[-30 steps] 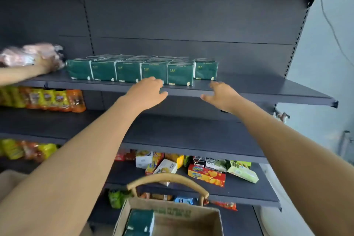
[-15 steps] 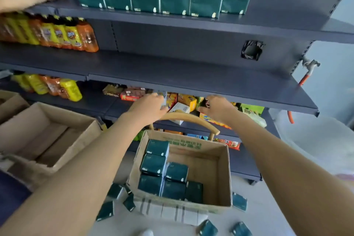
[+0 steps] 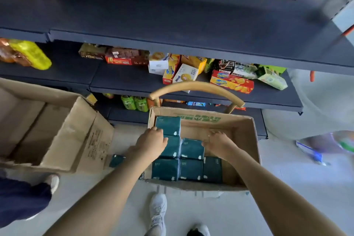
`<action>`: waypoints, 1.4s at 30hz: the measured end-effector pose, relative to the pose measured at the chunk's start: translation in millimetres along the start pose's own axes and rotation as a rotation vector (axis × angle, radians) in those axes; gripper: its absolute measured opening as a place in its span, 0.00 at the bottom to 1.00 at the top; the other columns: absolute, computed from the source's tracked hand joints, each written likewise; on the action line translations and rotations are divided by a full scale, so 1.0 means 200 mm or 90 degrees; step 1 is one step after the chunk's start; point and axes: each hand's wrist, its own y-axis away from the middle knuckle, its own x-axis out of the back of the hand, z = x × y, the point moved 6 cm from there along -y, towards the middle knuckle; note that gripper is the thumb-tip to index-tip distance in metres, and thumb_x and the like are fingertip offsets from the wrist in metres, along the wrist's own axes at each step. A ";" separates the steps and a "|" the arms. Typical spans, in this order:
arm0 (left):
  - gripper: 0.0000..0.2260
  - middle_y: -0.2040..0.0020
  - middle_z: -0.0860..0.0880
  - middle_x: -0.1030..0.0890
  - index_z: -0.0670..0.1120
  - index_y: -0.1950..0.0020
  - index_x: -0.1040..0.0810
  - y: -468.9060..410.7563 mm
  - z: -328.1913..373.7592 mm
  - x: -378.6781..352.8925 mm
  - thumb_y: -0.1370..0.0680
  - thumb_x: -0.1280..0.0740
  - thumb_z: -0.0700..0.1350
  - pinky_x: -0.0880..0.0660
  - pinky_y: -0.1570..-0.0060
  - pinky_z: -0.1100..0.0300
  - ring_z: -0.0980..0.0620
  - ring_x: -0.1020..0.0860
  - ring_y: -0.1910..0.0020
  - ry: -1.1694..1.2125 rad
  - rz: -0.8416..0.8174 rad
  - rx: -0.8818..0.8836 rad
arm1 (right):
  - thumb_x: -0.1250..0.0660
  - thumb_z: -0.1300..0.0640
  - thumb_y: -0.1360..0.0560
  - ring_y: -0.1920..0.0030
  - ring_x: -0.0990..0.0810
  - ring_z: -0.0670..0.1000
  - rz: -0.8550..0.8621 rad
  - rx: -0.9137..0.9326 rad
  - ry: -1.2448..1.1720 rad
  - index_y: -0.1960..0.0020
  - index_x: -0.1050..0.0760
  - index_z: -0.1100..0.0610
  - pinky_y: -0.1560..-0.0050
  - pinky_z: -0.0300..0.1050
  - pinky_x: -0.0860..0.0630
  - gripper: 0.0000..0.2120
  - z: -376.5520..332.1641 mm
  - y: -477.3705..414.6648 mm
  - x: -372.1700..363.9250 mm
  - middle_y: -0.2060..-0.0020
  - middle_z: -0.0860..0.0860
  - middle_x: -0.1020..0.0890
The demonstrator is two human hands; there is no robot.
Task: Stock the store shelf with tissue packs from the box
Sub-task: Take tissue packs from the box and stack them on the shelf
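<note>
An open cardboard box (image 3: 256, 140) sits on a chair below me with several dark green tissue packs (image 3: 191, 168) in its left half. My left hand (image 3: 153, 141) lies over a pack in the middle row, its fingertips touching the left edge of the far pack (image 3: 169, 124). My right hand (image 3: 218, 142) is inside the box beside another pack (image 3: 192, 148), thumb against that pack's right edge. Neither hand plainly grips a pack. The dark shelf (image 3: 172, 15) above stands bare here.
A large cardboard box (image 3: 57, 130) lies open at the left, with one loose tissue pack (image 3: 116, 160) on the floor beside it. Snack boxes (image 3: 231, 81) fill a lower shelf. The curved wooden chair back (image 3: 195, 86) rises behind the box. Another person's leg (image 3: 19, 197) is at bottom left.
My view dropped from the stocked top shelf down to the box. Both hands came down from shelf height and now reach inside the box onto the packs.
</note>
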 end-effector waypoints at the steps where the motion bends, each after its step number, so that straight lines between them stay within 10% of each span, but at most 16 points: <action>1: 0.15 0.44 0.43 0.23 0.39 0.43 0.26 -0.03 -0.03 -0.07 0.19 0.44 0.49 0.28 0.49 0.54 0.45 0.25 0.46 0.020 -0.012 0.016 | 0.43 0.47 0.20 0.32 0.35 0.58 -0.013 -0.018 -0.017 0.28 0.38 0.59 0.34 0.50 0.34 0.25 0.02 -0.05 -0.06 0.32 0.58 0.31; 5: 0.18 0.48 0.40 0.20 0.36 0.46 0.24 -0.09 -0.08 -0.35 0.19 0.43 0.49 0.29 0.54 0.56 0.43 0.22 0.49 0.101 -0.084 0.114 | 0.43 0.47 0.21 0.34 0.32 0.58 -0.053 -0.065 -0.048 0.31 0.34 0.61 0.39 0.50 0.32 0.24 0.08 -0.18 -0.25 0.35 0.58 0.29; 9: 0.25 0.54 0.36 0.18 0.33 0.57 0.22 -0.14 -0.15 -0.64 0.19 0.43 0.54 0.31 0.38 0.49 0.39 0.23 0.44 0.278 -0.157 0.294 | 0.43 0.46 0.21 0.37 0.28 0.58 -0.085 -0.106 -0.083 0.32 0.33 0.60 0.40 0.48 0.30 0.23 0.15 -0.30 -0.44 0.37 0.58 0.26; 17: 0.16 0.53 0.43 0.24 0.42 0.46 0.30 -0.19 -0.19 -1.01 0.25 0.31 0.51 0.23 0.48 0.51 0.47 0.22 0.53 0.954 -0.091 0.727 | 0.41 0.48 0.21 0.43 0.24 0.55 -0.110 -0.121 -0.131 0.34 0.31 0.59 0.45 0.49 0.26 0.21 0.25 -0.46 -0.66 0.42 0.56 0.22; 25: 0.13 0.53 0.42 0.24 0.41 0.56 0.29 -0.23 -0.12 -1.05 0.26 0.29 0.49 0.20 0.62 0.56 0.49 0.22 0.58 1.095 -0.038 0.777 | 0.41 0.49 0.20 0.42 0.24 0.54 -0.095 -0.111 -0.174 0.33 0.31 0.58 0.48 0.44 0.27 0.19 0.31 -0.53 -0.65 0.40 0.54 0.23; 30: 0.18 0.48 0.43 0.23 0.46 0.40 0.31 -0.21 -0.12 -1.02 0.26 0.29 0.47 0.22 0.63 0.57 0.48 0.21 0.61 1.036 -0.012 0.699 | 0.38 0.49 0.22 0.45 0.24 0.54 -0.052 -0.108 -0.223 0.37 0.29 0.58 0.53 0.43 0.29 0.17 0.35 -0.63 -0.60 0.42 0.56 0.23; 42: 0.19 0.41 0.43 0.21 0.42 0.39 0.26 -0.21 -0.23 -1.02 0.29 0.27 0.38 0.19 0.56 0.59 0.45 0.21 0.43 1.121 -0.001 0.587 | 0.29 0.50 0.27 0.33 0.31 0.57 -0.052 -0.148 -0.278 0.25 0.45 0.59 0.36 0.49 0.30 0.38 0.39 -0.91 -0.77 0.30 0.58 0.34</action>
